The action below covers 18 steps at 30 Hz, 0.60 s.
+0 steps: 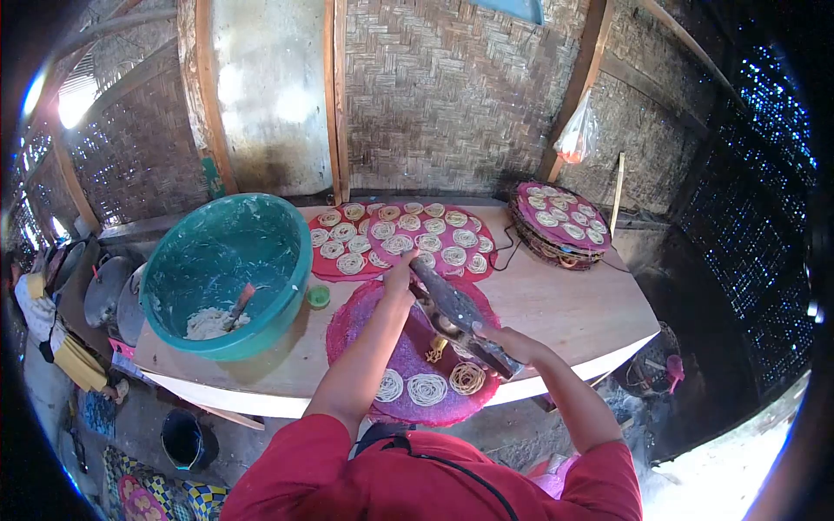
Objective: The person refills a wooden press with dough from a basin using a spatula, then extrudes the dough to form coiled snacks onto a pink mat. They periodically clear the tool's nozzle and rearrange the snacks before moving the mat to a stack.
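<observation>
Both of my hands are closed on a long-handled dough press (452, 302), which is held slantwise over a round pink mesh sheet (347, 334). My left hand (400, 278) grips its upper left end. My right hand (512, 344) grips the lower right end. Thin yellowish dough strands (436, 350) hang below the middle of the press. Along the sheet's near edge lie a few coiled dough rounds (427, 390), the one at right more yellow. The press and my forearms hide part of the sheet.
A large green basin (295, 295) with pale dough (208, 324) stands at left, beside a small green cup (319, 297). Behind are pink sheets with several coils (408, 222). A stacked round tray (556, 252) sits at the right back of the wooden table (582, 321).
</observation>
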Each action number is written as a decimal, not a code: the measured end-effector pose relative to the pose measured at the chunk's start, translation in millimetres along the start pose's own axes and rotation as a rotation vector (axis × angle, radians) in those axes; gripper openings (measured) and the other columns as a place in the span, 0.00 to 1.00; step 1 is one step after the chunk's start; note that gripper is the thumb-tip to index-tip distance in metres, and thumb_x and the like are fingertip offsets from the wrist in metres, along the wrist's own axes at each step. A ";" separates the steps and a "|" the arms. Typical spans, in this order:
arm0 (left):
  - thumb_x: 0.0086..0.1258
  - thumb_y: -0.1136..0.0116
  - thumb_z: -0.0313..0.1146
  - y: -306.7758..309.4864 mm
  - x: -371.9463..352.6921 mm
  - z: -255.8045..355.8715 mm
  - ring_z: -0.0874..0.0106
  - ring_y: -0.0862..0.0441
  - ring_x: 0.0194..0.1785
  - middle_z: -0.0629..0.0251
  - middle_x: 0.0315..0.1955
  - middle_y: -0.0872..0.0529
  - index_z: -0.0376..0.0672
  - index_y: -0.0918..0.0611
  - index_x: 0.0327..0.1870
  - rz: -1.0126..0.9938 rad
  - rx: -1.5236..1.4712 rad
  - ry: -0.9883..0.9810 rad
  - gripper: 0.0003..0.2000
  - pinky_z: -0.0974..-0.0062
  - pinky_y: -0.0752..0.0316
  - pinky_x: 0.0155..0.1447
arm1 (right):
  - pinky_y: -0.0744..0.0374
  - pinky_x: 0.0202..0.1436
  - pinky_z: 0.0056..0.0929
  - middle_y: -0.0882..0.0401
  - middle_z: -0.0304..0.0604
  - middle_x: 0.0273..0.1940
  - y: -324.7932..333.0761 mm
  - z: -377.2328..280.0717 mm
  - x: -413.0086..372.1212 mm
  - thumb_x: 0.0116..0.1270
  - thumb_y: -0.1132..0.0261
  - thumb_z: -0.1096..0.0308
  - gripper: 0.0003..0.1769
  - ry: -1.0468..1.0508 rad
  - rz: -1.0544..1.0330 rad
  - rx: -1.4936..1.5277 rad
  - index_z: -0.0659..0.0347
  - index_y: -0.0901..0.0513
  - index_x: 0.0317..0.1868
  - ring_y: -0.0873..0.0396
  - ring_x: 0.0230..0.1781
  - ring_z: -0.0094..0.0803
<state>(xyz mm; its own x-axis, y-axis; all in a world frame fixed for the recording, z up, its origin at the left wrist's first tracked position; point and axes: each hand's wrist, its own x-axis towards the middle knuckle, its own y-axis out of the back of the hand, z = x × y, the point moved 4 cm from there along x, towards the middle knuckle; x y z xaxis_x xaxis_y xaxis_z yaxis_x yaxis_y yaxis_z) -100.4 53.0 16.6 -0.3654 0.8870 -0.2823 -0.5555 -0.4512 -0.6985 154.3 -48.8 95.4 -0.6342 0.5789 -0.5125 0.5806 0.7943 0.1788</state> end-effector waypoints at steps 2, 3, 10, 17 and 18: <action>0.53 0.31 0.37 -23.0 -36.9 30.8 0.75 0.33 0.12 0.69 0.13 0.29 0.44 0.26 0.18 0.044 0.022 -0.014 0.14 0.75 0.39 0.17 | 0.22 0.24 0.26 0.20 0.45 0.29 2.6 2.6 10.0 0.63 0.49 0.33 0.38 0.026 0.000 0.013 0.65 0.20 0.43 0.21 0.23 0.29; 0.53 0.31 0.35 -31.7 -51.8 42.4 0.75 0.33 0.12 0.70 0.13 0.28 0.44 0.25 0.18 0.066 -0.021 -0.017 0.13 0.75 0.39 0.17 | 0.21 0.24 0.26 0.20 0.45 0.28 2.8 4.2 13.7 0.61 0.48 0.32 0.40 0.051 -0.001 0.029 0.67 0.20 0.43 0.20 0.23 0.30; 0.55 0.32 0.32 -12.7 -48.9 38.7 0.77 0.35 0.12 0.72 0.13 0.29 0.47 0.25 0.19 0.050 -0.074 -0.047 0.11 0.77 0.42 0.16 | 0.21 0.22 0.26 0.20 0.46 0.27 -6.9 -10.7 -16.5 0.64 0.49 0.35 0.38 0.088 -0.019 0.008 0.68 0.20 0.41 0.20 0.21 0.29; 0.55 0.33 0.31 -37.9 -56.5 34.9 0.75 0.30 0.14 0.71 0.13 0.27 0.45 0.25 0.19 0.029 -0.153 -0.025 0.10 0.74 0.36 0.18 | 0.25 0.20 0.24 0.22 0.42 0.21 16.5 -1.0 -10.5 0.63 0.47 0.36 0.34 0.165 0.153 -0.116 0.65 0.18 0.29 0.24 0.18 0.26; 0.55 0.33 0.31 -41.5 -56.1 38.3 0.74 0.29 0.15 0.70 0.14 0.26 0.44 0.24 0.20 0.017 -0.156 -0.059 0.10 0.73 0.34 0.19 | 0.25 0.20 0.24 0.22 0.42 0.21 16.8 -0.8 -7.9 0.63 0.47 0.36 0.34 0.167 0.157 -0.116 0.65 0.18 0.29 0.24 0.18 0.26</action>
<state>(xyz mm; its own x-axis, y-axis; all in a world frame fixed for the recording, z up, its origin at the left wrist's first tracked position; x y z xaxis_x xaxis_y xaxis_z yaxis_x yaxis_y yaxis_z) -85.4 18.2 86.6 -0.4192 0.8701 -0.2590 -0.4276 -0.4409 -0.7891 168.7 -39.8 103.1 -0.6220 0.7115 -0.3270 0.6224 0.7026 0.3449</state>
